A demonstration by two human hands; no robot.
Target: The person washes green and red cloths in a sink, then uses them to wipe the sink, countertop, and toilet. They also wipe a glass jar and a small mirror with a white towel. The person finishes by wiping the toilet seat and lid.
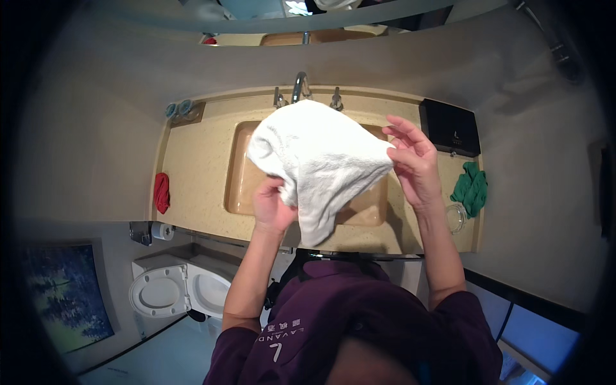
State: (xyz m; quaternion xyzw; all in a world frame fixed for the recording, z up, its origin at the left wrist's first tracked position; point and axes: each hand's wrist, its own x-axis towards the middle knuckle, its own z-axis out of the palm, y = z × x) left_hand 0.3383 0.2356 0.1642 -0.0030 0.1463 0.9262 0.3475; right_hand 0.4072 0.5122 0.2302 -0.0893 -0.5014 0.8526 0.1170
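Note:
A white cloth towel [317, 154] is held up in both hands over the tan sink basin [240, 192], partly spread and hanging in folds. My left hand [273, 206] grips its bunched lower left part, with some fingers hidden behind the cloth. My right hand [415, 163] pinches a corner between thumb and finger, the other fingers raised. Behind the towel stand the chrome faucet [301, 84] and its two handles. A crumpled green cloth [470, 189] lies at the counter's right end, and a folded red cloth [162, 193] at its left end.
A black box [450, 127] occupies the back right of the counter [192, 159]. In front of the green cloth is a clear glass dish [455, 218]. Glasses [185, 109] stand on a tray at the back left. A toilet [207, 288] with raised seat is below left.

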